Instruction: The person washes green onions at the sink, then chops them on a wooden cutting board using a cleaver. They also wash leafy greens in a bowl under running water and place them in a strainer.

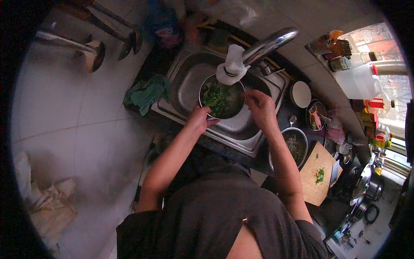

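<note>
Over the steel sink I see a round bowl with a pale rim, filled with chopped leafy greens. My left hand grips the bowl's near left edge, thumb on the rim and fingers underneath. At the right rim is my right hand, its fingers bent and drawn together. Whether it pinches the rim or a bit of greens cannot be made out. Just above the bowl's far edge hangs the white cloth-wrapped spout of a chrome faucet.
A green cloth lies at the sink's left corner. To the right are another bowl of greens, a wooden cutting board with chopped greens, and a cleaver lying on it. Bottles and a plastic jug line the windowsill. Ladles hang upper left.
</note>
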